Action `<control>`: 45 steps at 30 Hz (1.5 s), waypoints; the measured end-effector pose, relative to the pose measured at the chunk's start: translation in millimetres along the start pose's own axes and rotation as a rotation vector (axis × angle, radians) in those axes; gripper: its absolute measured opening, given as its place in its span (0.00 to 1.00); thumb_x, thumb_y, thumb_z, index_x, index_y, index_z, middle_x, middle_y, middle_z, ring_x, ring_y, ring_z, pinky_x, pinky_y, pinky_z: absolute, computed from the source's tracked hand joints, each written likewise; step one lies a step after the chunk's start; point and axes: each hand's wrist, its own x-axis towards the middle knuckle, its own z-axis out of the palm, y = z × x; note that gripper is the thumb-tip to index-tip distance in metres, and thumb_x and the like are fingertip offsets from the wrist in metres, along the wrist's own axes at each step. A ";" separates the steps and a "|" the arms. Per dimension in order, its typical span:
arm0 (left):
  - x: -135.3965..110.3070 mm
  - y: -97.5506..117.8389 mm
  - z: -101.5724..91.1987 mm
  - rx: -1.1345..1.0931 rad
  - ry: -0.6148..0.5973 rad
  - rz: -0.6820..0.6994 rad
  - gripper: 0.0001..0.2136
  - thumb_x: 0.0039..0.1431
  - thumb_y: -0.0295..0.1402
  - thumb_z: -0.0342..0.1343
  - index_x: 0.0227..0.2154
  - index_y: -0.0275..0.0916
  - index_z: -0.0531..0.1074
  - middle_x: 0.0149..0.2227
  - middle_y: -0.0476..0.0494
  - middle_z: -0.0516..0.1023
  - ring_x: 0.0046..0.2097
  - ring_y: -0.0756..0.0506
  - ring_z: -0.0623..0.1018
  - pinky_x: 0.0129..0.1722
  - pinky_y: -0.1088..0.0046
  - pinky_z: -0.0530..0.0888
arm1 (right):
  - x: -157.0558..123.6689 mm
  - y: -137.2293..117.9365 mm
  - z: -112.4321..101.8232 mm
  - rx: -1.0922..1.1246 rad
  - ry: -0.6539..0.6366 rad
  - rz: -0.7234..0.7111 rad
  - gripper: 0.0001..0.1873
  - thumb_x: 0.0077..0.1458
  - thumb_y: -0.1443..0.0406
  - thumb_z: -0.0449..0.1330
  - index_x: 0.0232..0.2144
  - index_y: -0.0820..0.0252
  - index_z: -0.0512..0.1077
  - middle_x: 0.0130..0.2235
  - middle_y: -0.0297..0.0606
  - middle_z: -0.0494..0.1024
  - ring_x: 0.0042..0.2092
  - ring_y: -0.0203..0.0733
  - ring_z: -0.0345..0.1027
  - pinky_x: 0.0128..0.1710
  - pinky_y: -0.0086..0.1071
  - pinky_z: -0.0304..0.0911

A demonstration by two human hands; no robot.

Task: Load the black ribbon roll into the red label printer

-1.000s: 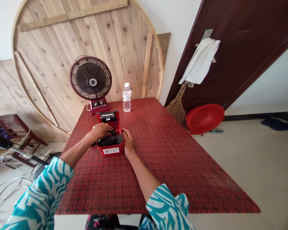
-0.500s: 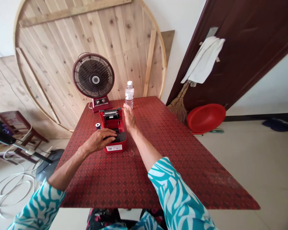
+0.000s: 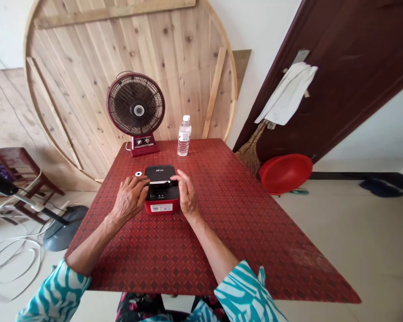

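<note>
A small red label printer (image 3: 161, 190) with a black lid stands on the red patterned table (image 3: 221, 214), its lid down. My left hand (image 3: 130, 199) rests against the printer's left side, fingers spread and reaching onto the lid. My right hand (image 3: 187, 194) lies along its right side, fingers stretched and touching the lid's edge. A small black-and-white roll core (image 3: 139, 174) sits on the table just left of the printer, beyond my left hand.
A dark red table fan (image 3: 136, 109) and a clear water bottle (image 3: 184, 136) stand at the table's far end. A round wooden tabletop (image 3: 87, 67) leans on the wall behind. A red basin (image 3: 286, 172) and a broom (image 3: 250, 150) sit by the brown door (image 3: 339, 71).
The printer's lid, open before, is now closed. My right hand came back from the lid to the printer's right side; my left hand shifted from inside the printer to its left side.
</note>
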 end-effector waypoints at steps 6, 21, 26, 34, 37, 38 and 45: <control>-11.8 -16.4 7.6 0.018 -0.058 0.047 0.19 0.58 0.24 0.45 0.49 0.43 0.74 0.50 0.43 0.78 0.53 0.40 0.71 0.51 0.57 0.66 | -5.4 8.5 -0.1 -0.019 -0.017 -0.061 0.21 0.62 0.54 0.47 0.54 0.49 0.67 0.43 0.35 0.79 0.52 0.45 0.69 0.59 0.45 0.55; -36.8 -78.6 28.7 -0.752 0.471 -0.761 0.20 0.54 0.38 0.51 0.48 0.37 0.72 0.48 0.40 0.78 0.51 0.41 0.75 0.54 0.61 0.68 | -12.8 43.5 16.4 0.457 0.361 0.437 0.26 0.52 0.48 0.55 0.49 0.56 0.68 0.47 0.41 0.76 0.48 0.43 0.71 0.51 0.42 0.64; -46.9 -90.6 53.2 -0.921 0.354 -0.816 0.22 0.46 0.41 0.60 0.44 0.35 0.74 0.46 0.37 0.79 0.49 0.39 0.76 0.54 0.60 0.68 | -17.0 44.8 17.8 0.405 0.310 0.501 0.24 0.50 0.50 0.57 0.45 0.55 0.70 0.43 0.38 0.79 0.45 0.43 0.72 0.46 0.39 0.66; -16.5 -65.8 53.6 -0.955 0.315 -0.784 0.24 0.47 0.45 0.61 0.44 0.35 0.73 0.47 0.36 0.78 0.52 0.39 0.75 0.54 0.61 0.68 | -15.8 41.6 17.1 0.317 0.270 0.503 0.25 0.51 0.48 0.55 0.46 0.57 0.71 0.46 0.40 0.78 0.47 0.45 0.70 0.49 0.40 0.62; -13.6 -49.5 37.7 -0.922 0.257 -0.647 0.23 0.50 0.45 0.61 0.46 0.37 0.72 0.49 0.38 0.77 0.53 0.41 0.74 0.53 0.64 0.69 | -14.8 40.0 16.5 0.287 0.267 0.493 0.25 0.51 0.49 0.55 0.45 0.57 0.72 0.47 0.41 0.78 0.49 0.46 0.70 0.51 0.41 0.61; -13.7 -44.6 33.1 -0.917 0.227 -0.628 0.23 0.50 0.45 0.61 0.46 0.37 0.72 0.49 0.39 0.77 0.51 0.41 0.75 0.50 0.66 0.70 | -14.5 39.8 16.3 0.273 0.263 0.490 0.25 0.51 0.49 0.55 0.45 0.57 0.72 0.48 0.41 0.78 0.49 0.46 0.70 0.52 0.41 0.61; -8.3 -26.8 24.0 -1.112 -0.168 -0.882 0.17 0.44 0.43 0.65 0.30 0.37 0.67 0.19 0.52 0.74 0.18 0.52 0.71 0.20 0.79 0.65 | -14.8 44.4 14.5 0.233 0.235 0.486 0.24 0.53 0.49 0.54 0.46 0.56 0.72 0.49 0.40 0.77 0.51 0.46 0.69 0.54 0.42 0.59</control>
